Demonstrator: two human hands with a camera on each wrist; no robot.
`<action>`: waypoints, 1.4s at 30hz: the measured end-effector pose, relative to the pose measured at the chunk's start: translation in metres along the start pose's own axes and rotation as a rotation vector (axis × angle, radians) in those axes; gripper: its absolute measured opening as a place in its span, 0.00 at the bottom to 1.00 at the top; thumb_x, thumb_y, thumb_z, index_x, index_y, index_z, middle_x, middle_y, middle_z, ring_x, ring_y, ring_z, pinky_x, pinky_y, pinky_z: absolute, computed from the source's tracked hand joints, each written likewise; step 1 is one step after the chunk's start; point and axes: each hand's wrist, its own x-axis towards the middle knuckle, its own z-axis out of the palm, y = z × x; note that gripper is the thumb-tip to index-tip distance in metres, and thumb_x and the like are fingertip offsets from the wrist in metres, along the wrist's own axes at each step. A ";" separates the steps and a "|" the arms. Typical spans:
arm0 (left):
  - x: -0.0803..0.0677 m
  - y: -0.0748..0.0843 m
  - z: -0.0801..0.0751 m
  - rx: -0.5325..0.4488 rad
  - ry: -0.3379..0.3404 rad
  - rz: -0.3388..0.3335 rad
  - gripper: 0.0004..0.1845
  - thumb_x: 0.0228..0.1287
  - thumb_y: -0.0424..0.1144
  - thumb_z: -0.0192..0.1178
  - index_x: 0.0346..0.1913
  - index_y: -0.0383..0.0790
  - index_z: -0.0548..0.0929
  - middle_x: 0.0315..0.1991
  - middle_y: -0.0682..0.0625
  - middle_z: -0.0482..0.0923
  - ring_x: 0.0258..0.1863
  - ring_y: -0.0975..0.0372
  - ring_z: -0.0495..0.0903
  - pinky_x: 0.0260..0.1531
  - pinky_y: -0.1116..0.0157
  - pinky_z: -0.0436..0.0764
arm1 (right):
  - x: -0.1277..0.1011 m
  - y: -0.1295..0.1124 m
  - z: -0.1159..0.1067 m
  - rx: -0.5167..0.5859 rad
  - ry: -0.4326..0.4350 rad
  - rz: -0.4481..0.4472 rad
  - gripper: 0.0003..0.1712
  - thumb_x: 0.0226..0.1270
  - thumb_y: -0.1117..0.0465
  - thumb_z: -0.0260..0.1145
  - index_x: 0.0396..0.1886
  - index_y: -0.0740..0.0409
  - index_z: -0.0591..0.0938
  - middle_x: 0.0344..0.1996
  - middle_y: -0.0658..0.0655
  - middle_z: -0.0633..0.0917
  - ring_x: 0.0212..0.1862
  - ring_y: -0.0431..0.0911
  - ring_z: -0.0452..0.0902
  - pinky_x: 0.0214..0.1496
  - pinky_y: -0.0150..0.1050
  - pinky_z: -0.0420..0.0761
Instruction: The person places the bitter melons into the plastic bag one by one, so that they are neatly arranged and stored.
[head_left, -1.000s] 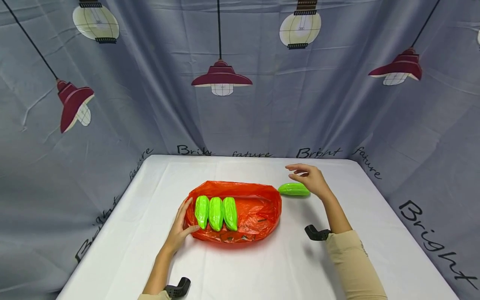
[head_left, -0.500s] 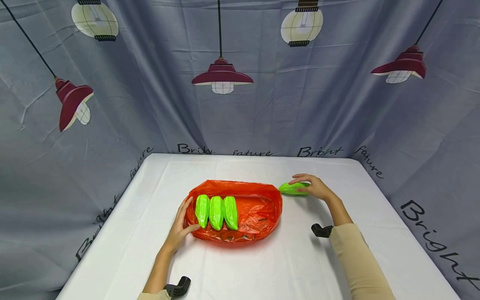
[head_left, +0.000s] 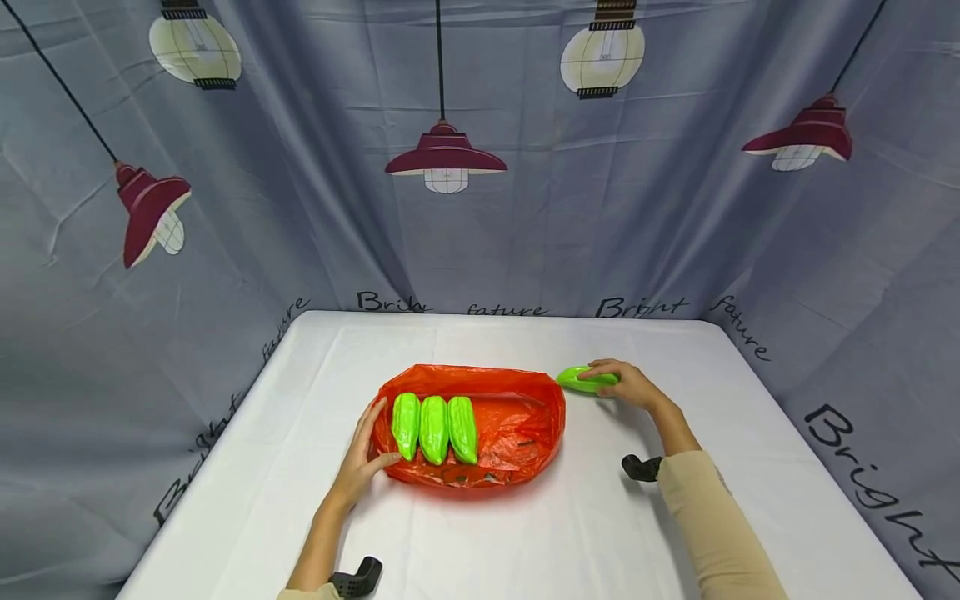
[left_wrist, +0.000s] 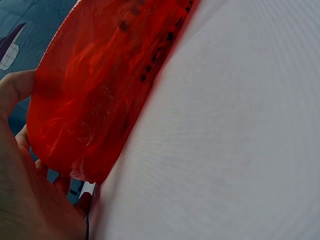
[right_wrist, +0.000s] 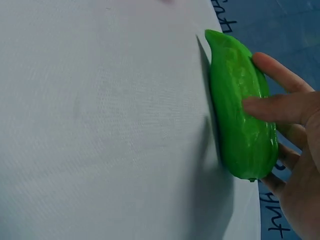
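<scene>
gripping green gourd point(right_wrist: 242, 115), right hand point(head_left: 628, 385), left hand point(head_left: 364, 457) on orange bag point(head_left: 517, 425)

On the white-covered counter point(head_left: 495, 542) lies an open orange plastic bag point(head_left: 517, 425) with three green bitter gourds point(head_left: 434, 427) side by side in its left part. The left hand point(head_left: 365, 457) rests against the bag's left edge, fingers extended along the plastic and thumb touching its near rim. The right hand point(head_left: 626, 385) is set over a fourth green gourd point(head_left: 581, 380) lying on the counter just beside the bag's far right corner, fingers curled onto it; behind stands a grey backdrop printed with lamps.
</scene>
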 end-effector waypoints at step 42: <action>0.000 0.001 -0.001 0.010 -0.001 -0.009 0.43 0.49 0.25 0.60 0.69 0.28 0.52 0.69 0.32 0.43 0.67 0.42 0.43 0.59 0.39 0.41 | -0.048 -0.158 0.040 0.504 0.403 -0.005 0.33 0.59 0.69 0.64 0.65 0.61 0.68 0.57 0.68 0.72 0.49 0.56 0.72 0.41 0.32 0.78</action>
